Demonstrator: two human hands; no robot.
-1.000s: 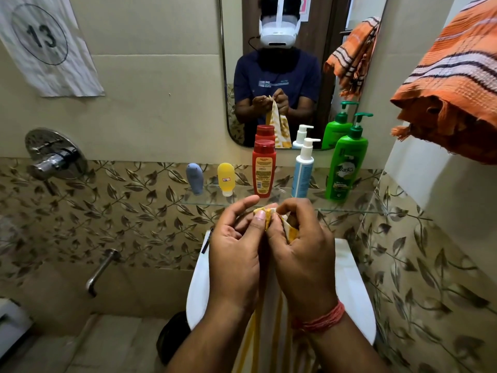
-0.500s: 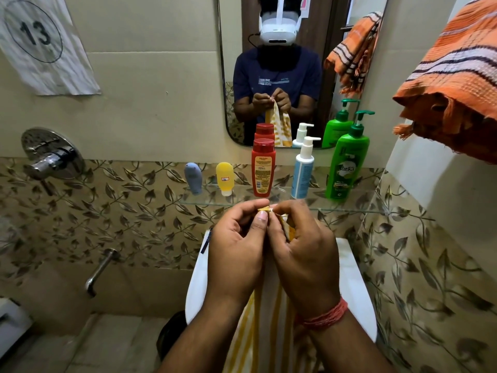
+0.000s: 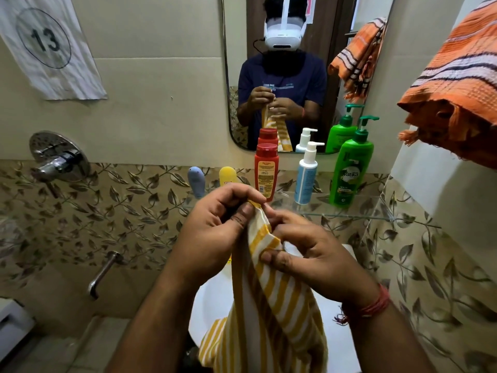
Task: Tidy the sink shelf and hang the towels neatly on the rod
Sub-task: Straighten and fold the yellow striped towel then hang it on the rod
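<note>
A yellow and white striped towel point(image 3: 271, 305) hangs down over the white sink point(image 3: 333, 327) in front of me. My left hand point(image 3: 215, 235) pinches its top corner between thumb and fingers. Slightly lower, my right hand point(image 3: 309, 254) grips the towel's edge between thumb and fingers. Beyond my hands, the glass shelf point(image 3: 371, 216) carries a blue tube point(image 3: 196, 181), a yellow tube point(image 3: 227, 177), a red bottle point(image 3: 266, 170), a white and blue pump bottle point(image 3: 306, 176) and a green pump bottle point(image 3: 349, 168). An orange striped towel point(image 3: 457, 84) is bunched at the upper right.
A mirror point(image 3: 295, 63) above the shelf reflects me and the bottles. A chrome mixer valve point(image 3: 57, 160) and a spout point(image 3: 103, 273) stick out of the left wall. A paper sheet marked 13 point(image 3: 48, 44) hangs at the top left. The right wall stands close.
My hands have drawn apart along the towel's edge: the right has slid down and right, the left stays at the corner. More striped cloth shows between them.
</note>
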